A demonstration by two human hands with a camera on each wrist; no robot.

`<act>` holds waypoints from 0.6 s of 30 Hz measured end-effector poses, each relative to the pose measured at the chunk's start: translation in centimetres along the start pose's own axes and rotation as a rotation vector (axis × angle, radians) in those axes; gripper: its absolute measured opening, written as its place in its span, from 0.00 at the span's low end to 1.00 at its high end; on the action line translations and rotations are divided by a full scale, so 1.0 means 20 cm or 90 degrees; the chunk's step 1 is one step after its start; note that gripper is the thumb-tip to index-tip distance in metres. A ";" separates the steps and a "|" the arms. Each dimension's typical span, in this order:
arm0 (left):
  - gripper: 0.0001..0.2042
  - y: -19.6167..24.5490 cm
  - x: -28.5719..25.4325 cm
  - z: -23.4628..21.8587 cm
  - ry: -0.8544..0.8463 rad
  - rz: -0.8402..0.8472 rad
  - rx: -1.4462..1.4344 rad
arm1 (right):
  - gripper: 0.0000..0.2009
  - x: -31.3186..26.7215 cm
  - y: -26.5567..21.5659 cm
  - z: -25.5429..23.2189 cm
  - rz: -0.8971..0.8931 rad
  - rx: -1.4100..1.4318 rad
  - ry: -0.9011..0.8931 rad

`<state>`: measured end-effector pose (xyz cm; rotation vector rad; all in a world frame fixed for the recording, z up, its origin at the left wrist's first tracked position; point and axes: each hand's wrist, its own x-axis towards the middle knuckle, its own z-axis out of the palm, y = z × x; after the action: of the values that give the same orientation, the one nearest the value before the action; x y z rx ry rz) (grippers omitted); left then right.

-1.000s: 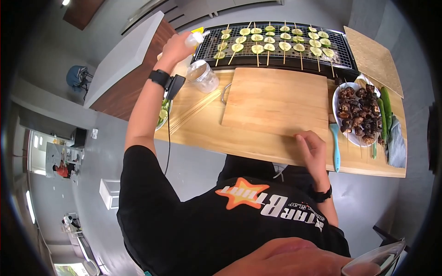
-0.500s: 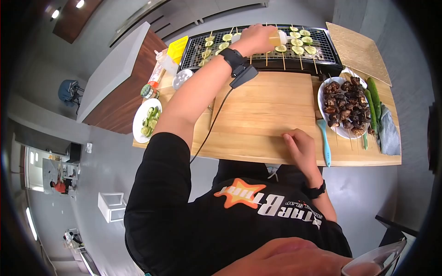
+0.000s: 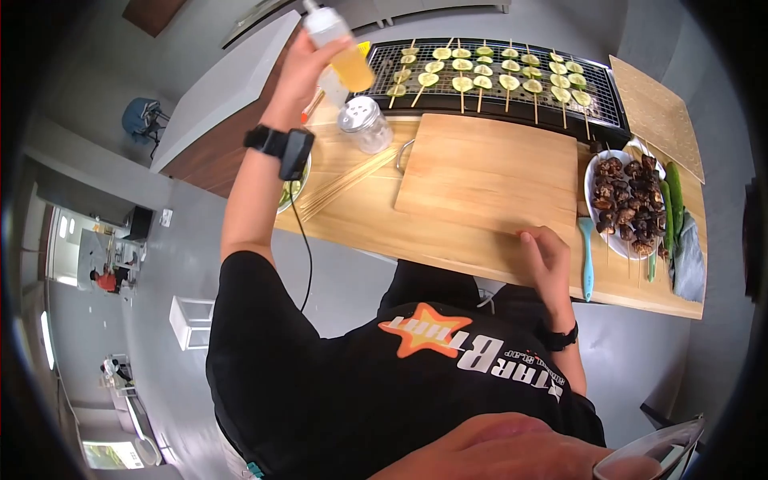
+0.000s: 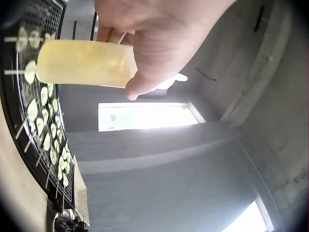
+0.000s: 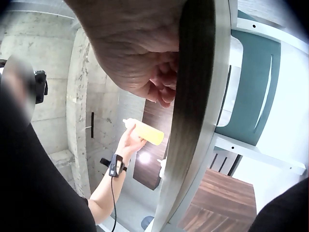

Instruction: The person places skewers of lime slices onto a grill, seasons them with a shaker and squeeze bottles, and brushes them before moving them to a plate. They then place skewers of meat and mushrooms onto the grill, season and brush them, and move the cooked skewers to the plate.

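Note:
My left hand (image 3: 304,68) grips a clear squeeze bottle (image 3: 353,67) of yellow liquid, raised beside the left end of the grill (image 3: 620,122) with its white nozzle pointing up. In the left wrist view, the thumb and fingers wrap the bottle (image 4: 82,62). Skewers of pale, green-edged slices (image 3: 510,82) lie across the grill's wire mesh. Holding nothing, my right hand (image 3: 549,260) rests at the near edge of the wooden cutting board (image 3: 488,168). Its fingers are loosely curled in the right wrist view.
A shaker jar (image 3: 364,128) and loose wooden skewers (image 3: 344,188) are left of the board. Right of it are a blue brush (image 3: 588,260), a white plate (image 3: 590,188) of dark browned skewers, cucumbers (image 3: 676,196) and a grey cloth (image 3: 688,260). My left arm partly hides another plate.
My left hand passed from the grill's left end to over its middle with the bottle tipped sideways, then came back left, where the bottle now stands nozzle up. The right hand stays put.

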<state>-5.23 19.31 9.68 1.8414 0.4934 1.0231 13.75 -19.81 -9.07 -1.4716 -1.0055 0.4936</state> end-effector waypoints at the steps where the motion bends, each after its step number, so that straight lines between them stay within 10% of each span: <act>1: 0.18 -0.01 -0.04 -0.10 0.059 -0.011 0.017 | 0.07 0.00 0.00 0.00 0.009 0.002 0.002; 9: 0.19 -0.41 -0.36 -0.49 0.206 -0.083 0.016 | 0.08 0.01 -0.03 0.01 0.026 -0.045 -0.005; 18: 0.32 -0.64 -0.47 -0.45 0.206 -0.132 0.111 | 0.05 0.01 -0.02 0.02 0.017 -0.062 0.005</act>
<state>-16.74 23.69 -3.68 1.7360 0.9728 1.1687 13.37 -19.35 -8.67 -1.5748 -1.0164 0.4625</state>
